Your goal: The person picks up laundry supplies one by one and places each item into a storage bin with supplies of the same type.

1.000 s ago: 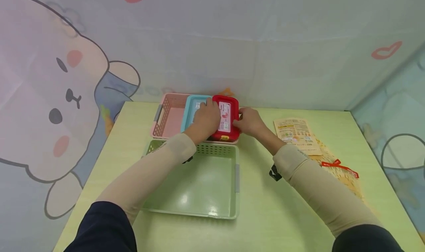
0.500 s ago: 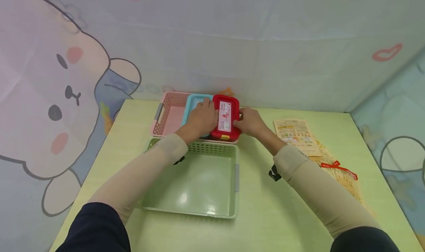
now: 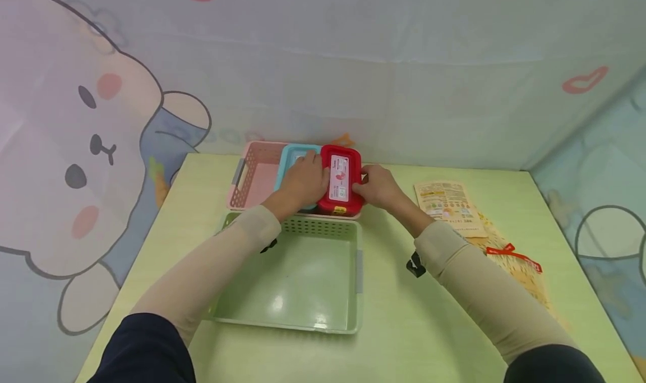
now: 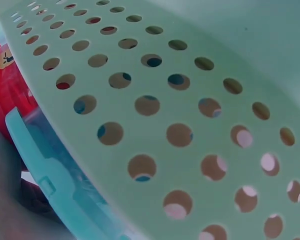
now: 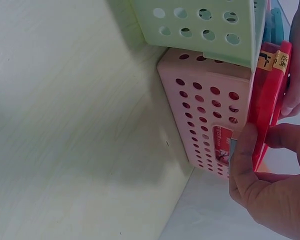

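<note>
Pinching with the right grip (image 3: 377, 187), thumb and fingers closed on the right edge of a red box (image 3: 340, 175) with a pale pink label, near the centre of the frame. Reaching with the left grip (image 3: 303, 180) over a blue box (image 3: 291, 156), thumb at the left edge of the red box; unclear whether holding anything beneath, with fingers partly hidden.

Placed side by side, blue then red, at the right end of a pink basket (image 3: 263, 176), against a pale wall (image 3: 429, 97). Just in front, at lower centre, a wide green basket (image 3: 303, 271), crossed on its left by a beige left sleeve (image 3: 207, 271). Slanting towards the lower right, a matching right sleeve (image 3: 489, 287). Beyond it, at right, a printed packet (image 3: 448, 206) overlapping a yellow packet (image 3: 529, 282) with a red ribbon (image 3: 504, 250).

Seen between the green basket and the right sleeve, a broad strip of pale green table (image 3: 386, 315). Ending at the wall behind, with side edges sloping outwards to lower left and lower right.
</note>
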`<state>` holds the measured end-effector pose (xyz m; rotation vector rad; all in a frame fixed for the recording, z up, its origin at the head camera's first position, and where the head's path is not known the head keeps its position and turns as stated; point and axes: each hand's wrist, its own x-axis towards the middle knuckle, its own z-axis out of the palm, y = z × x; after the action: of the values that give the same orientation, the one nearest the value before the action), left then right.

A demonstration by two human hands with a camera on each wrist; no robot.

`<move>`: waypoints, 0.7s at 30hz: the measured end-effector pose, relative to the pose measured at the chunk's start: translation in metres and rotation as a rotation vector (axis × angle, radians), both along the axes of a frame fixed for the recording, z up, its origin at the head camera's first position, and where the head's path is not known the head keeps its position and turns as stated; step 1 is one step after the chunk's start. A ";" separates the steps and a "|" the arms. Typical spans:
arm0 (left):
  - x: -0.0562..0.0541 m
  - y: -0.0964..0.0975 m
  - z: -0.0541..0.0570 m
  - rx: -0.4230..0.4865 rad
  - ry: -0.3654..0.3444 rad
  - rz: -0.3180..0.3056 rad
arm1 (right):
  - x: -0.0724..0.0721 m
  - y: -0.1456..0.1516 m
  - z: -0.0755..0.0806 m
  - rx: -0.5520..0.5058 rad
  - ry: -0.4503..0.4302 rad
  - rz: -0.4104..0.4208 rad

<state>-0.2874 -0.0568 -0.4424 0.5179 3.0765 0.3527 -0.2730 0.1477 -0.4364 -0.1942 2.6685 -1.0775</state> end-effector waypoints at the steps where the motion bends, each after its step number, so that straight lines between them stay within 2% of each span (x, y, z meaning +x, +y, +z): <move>1: 0.000 -0.001 0.000 0.006 -0.001 -0.003 | 0.000 0.000 0.000 -0.006 0.000 -0.002; 5: 0.002 -0.004 -0.002 0.003 0.012 -0.012 | 0.001 0.000 -0.002 -0.057 -0.013 -0.012; 10: 0.002 -0.001 0.003 -0.016 0.005 -0.003 | 0.003 0.004 0.001 -0.140 -0.065 -0.040; 15: 0.000 0.000 0.014 -0.023 -0.083 0.008 | 0.006 0.009 0.009 -0.212 -0.125 -0.020; 21: 0.000 -0.001 0.033 0.059 -0.205 -0.010 | 0.011 0.015 0.021 -0.172 -0.116 0.075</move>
<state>-0.2875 -0.0583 -0.4095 0.4655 2.8725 0.4659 -0.2621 0.1626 -0.4152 -0.2535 2.4475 -1.2545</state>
